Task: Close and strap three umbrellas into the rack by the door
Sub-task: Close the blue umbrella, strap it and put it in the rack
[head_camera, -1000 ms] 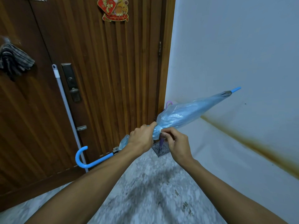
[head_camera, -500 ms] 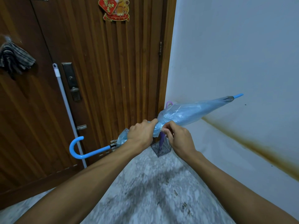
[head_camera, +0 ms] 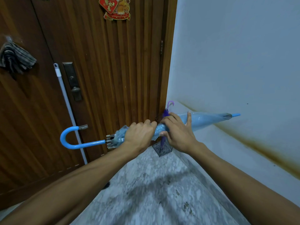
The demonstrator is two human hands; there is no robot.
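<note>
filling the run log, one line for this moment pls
blue umbrella closed, held level | left hand grips canopy | right hand at strap | purple umbrella in rack

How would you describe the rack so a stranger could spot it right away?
Look at the floor corner where the wooden door meets the white wall. The rack is the small clear box standing there, the only holder, with a purple umbrella upright in it.

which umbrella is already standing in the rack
The purple umbrella, upright in the clear rack in the corner by the door. The blue umbrella is held level in both hands, outside the rack.
</note>
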